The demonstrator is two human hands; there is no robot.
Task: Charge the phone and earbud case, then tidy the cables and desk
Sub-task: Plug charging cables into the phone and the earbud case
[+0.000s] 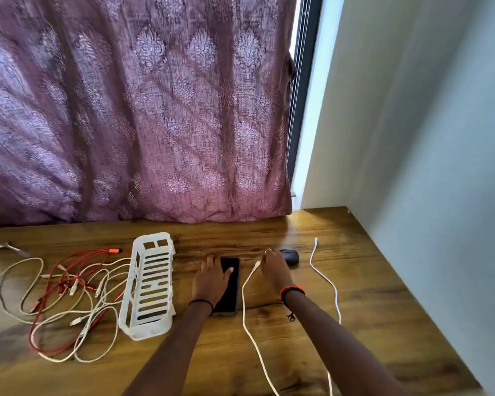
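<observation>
Presses phone (231,292) flat to tabletop (363,315) with spread left hand (210,281), likely steadying it; pinches white cable (247,318) near its plug with right hand (275,271), beside phone. Leaves earbud case (291,256) just beyond, uncabled.

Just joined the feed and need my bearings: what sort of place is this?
Probably a home workspace by a window, perhaps a bedroom or study: a wooden desk set against a purple patterned curtain, with a phone, loose charging cables and a white plastic basket on it.
</observation>
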